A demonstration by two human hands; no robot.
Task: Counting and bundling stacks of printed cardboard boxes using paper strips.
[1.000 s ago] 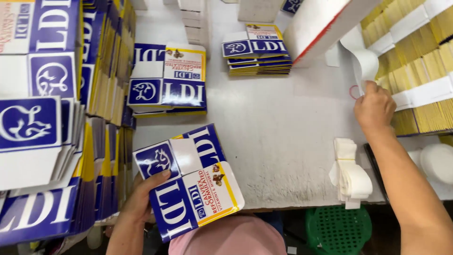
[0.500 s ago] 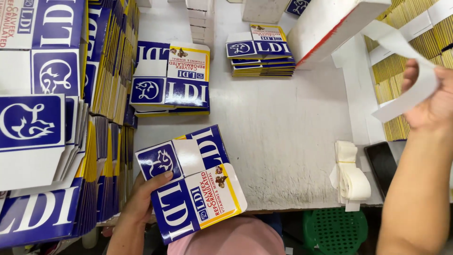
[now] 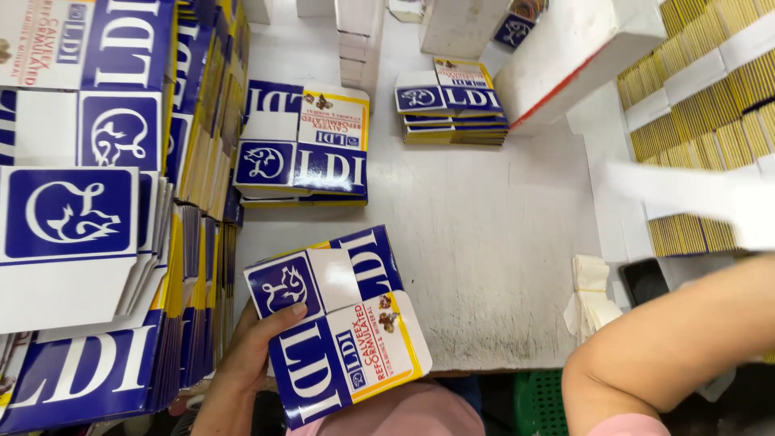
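My left hand (image 3: pixel 260 345) grips the near-left edge of a bundle of flat blue, white and yellow cartons (image 3: pixel 339 323), thumb on top. The bundle lies tilted at the front edge of the white table (image 3: pixel 500 242), with a white paper band around its upper half. My right forearm (image 3: pixel 678 339) crosses the lower right corner, and its hand is past the frame's right edge. A blurred white paper strip (image 3: pixel 686 190) hangs in the air above that arm.
Tall stacks of the same flat cartons (image 3: pixel 89 210) fill the left side. Two more banded bundles (image 3: pixel 305 145) (image 3: pixel 452 105) lie further back. Yellow carton stacks (image 3: pixel 702 89) stand at right, a pile of white paper bands (image 3: pixel 591 292) at the table's right edge, and a green basket (image 3: pixel 541 400) below.
My right hand has pulled a white paper strip off the right-hand stack, swung down and right, and left the frame. The left hand stays on the bundle.
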